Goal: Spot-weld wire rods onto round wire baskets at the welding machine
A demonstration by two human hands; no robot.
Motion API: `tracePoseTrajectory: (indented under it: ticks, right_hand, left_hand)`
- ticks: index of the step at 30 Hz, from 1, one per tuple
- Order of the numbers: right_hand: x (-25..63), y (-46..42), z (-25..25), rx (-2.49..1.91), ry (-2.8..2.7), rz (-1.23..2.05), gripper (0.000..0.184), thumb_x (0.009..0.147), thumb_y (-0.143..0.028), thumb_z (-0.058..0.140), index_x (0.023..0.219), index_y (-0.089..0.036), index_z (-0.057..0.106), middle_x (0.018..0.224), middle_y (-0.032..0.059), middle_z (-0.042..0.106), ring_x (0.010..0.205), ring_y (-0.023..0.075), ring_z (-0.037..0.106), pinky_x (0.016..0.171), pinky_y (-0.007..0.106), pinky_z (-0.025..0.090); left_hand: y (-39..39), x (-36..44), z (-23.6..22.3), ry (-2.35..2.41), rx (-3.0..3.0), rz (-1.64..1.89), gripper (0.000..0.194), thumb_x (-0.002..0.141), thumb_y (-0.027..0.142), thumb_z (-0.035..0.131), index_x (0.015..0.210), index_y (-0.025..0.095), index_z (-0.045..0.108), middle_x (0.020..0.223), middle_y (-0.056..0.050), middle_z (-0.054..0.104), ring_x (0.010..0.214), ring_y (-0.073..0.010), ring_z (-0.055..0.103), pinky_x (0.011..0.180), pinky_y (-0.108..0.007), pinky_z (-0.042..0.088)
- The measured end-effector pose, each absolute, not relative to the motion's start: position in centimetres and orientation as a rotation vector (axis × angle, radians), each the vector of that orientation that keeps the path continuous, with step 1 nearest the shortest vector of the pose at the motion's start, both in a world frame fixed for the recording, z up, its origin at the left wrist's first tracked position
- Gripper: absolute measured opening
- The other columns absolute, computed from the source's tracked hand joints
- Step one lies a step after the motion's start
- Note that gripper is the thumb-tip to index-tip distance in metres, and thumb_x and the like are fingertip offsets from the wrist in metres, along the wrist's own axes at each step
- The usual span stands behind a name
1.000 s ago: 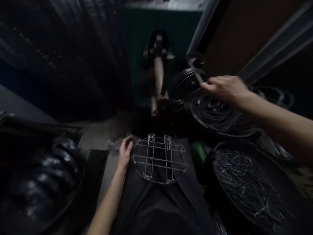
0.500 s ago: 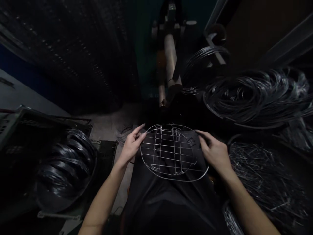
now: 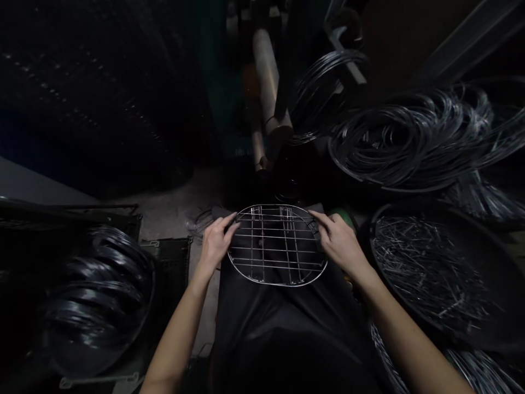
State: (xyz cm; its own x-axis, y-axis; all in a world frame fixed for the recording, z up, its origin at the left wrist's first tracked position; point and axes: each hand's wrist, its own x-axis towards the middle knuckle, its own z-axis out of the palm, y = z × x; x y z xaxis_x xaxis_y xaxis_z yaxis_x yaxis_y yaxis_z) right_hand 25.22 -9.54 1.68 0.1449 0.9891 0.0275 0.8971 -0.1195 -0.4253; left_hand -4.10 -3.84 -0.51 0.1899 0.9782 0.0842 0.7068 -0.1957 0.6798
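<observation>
An oval wire rack (image 3: 270,250) with parallel cross wires lies over my dark-clad lap. My left hand (image 3: 215,241) holds its rim at the left, thumb and fingers closed on the wire. On the opposite side my right hand (image 3: 340,243) grips the rim near the upper right, with the index finger along the top. The outer wire ring runs close around the ends of the cross wires. Small wire legs or brackets show beneath the rack near its far edge. The exact contact under my fingertips is too dark to make out.
At the right stand a dark basin (image 3: 488,323) of short wire pieces and a large pile of wire rings (image 3: 410,148). More bundled rings (image 3: 102,290) fill a container at the left. Ahead, a machine's metal cylinder (image 3: 266,76) rises above the lap.
The outer ring stood out beyond the grid at the right; it now sits close around it. My right hand has moved inward to the left, and the view has shifted slightly.
</observation>
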Motion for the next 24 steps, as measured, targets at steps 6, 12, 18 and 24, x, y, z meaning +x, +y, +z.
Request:
tracePoseTrajectory:
  ticks: [6,12,18,24]
  right_hand:
    - [26.0,-11.7,0.2,-2.026,-1.758,0.593,0.050,0.095,-0.037,0.030,0.140,-0.022,0.045,0.109,0.0113,0.055,0.098,0.0229,0.059,0.091,0.040,0.048]
    - [26.6,-12.6,-1.9,-1.748,-1.469,0.939,0.051,0.096,-0.045,0.033,0.141,-0.023,0.041,0.138,0.0064,0.049,0.126,0.0221,0.046,0.110,0.041,0.034]
    - [28.4,-12.3,-3.5,-1.561,-1.369,0.945,0.052,0.093,-0.053,0.041,0.135,-0.025,0.050,0.137,0.0049,0.052,0.129,0.0236,0.044,0.110,0.042,0.034]
    - [32.2,-13.9,-5.5,-1.464,-1.241,0.902,0.057,0.088,-0.055,0.046,0.134,-0.021,0.052,0.124,0.0095,0.061,0.112,0.0261,0.058,0.098,0.043,0.046]
  left_hand:
    - [-5.4,-3.9,-2.4,1.582,1.909,0.755,0.037,0.092,0.034,0.052,0.126,0.021,0.059,0.098,-0.005,0.070,0.087,-0.0180,0.065,0.086,-0.030,0.051]
    - [-6.0,-2.9,-3.9,1.506,1.527,0.960,0.038,0.090,0.040,0.053,0.121,0.020,0.063,0.122,-0.004,0.065,0.111,-0.0191,0.061,0.099,-0.029,0.045]
    - [-7.6,-5.7,-6.1,1.791,1.243,1.060,0.060,0.094,0.052,0.026,0.126,0.011,0.055,0.097,-0.011,0.069,0.090,-0.0210,0.065,0.084,-0.035,0.051]
    - [-10.2,-6.7,-3.4,1.869,1.313,1.015,0.042,0.075,0.052,0.063,0.096,0.017,0.068,0.100,-0.009,0.069,0.097,-0.0259,0.062,0.090,-0.037,0.046]
